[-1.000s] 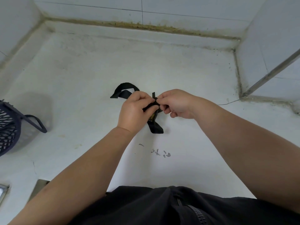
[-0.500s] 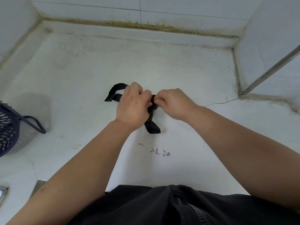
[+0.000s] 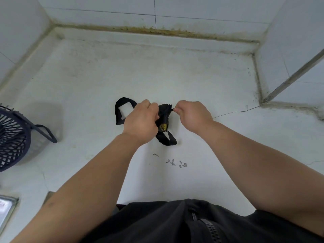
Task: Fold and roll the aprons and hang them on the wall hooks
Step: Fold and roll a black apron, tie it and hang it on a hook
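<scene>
Left hand curls tight round one rolled black apron over the white bench. Right hand, just beside it, pinches a strap at the roll's top. Two loops trail, one left of the left hand and one beneath it. One dark basket stands far left, and tiled walls enclose the bench.

Black matt cloth, creased: apron roll, with a shiny gold patch at its lower end. Dull black woven webbing: strap. White tabletop: matt, smooth, stained, hairline crack. Pale wall tiles: faint gloss, grimy joints. Dark blue plastic lattice: basket. Black matt cloth jacket, toothed zip.
</scene>
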